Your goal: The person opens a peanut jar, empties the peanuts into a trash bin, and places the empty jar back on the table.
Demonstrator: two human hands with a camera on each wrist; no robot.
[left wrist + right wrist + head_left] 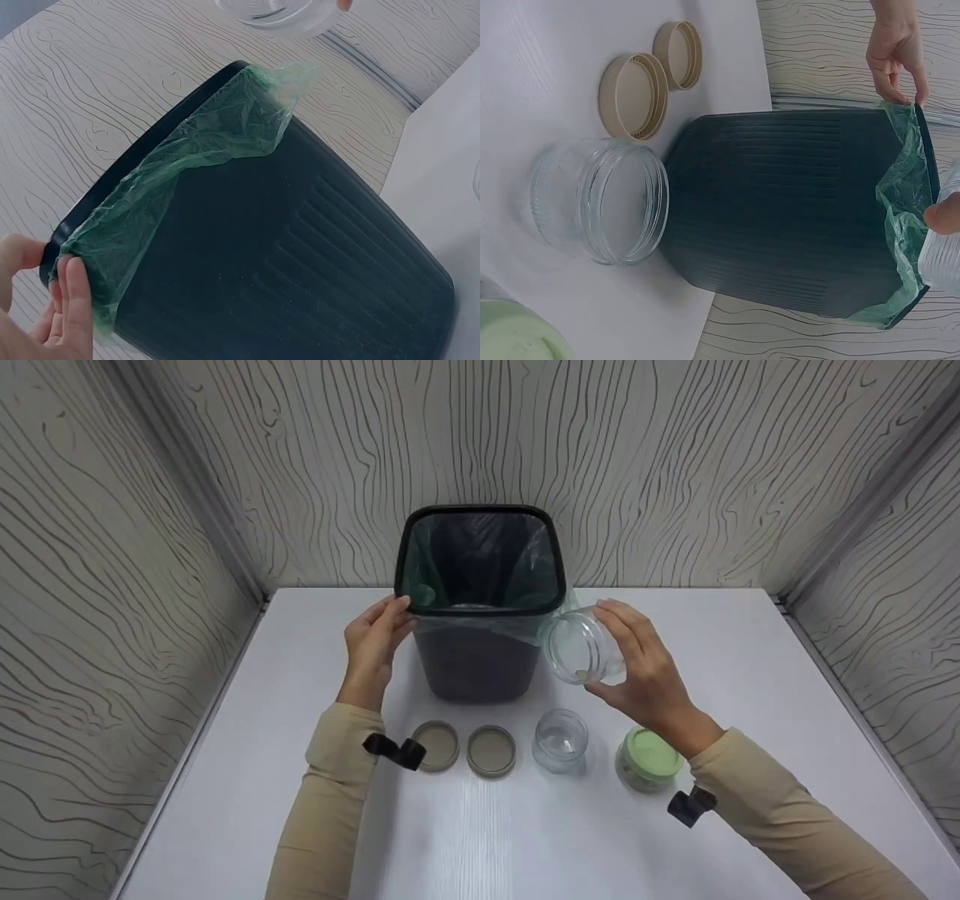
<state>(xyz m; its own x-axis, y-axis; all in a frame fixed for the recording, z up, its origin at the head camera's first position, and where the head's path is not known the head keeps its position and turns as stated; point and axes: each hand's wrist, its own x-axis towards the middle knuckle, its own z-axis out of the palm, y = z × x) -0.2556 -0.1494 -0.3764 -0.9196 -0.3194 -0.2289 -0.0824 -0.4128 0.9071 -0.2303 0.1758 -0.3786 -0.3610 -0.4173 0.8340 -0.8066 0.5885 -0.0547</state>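
Note:
My left hand (371,645) pinches the front left corner of the dark bin's (476,664) rim, thumb on top and fingers below. Under those fingers, a green plastic liner (150,199) folds over the rim. In my right hand (649,682) is a clear open glass jar (576,646), gripped round its side. The jar lies tilted with its mouth toward the left, close by the front right corner of the bin. Inside the bin, the liner covers the walls, and a small clear round shape shows at the left.
In front of the bin stand a second clear open jar (561,740) and, further right, a jar with a green lid (651,755). Two beige lids (491,751) lie side by side on the white table (247,780). Patterned wall panels (337,472) rise behind and at both sides.

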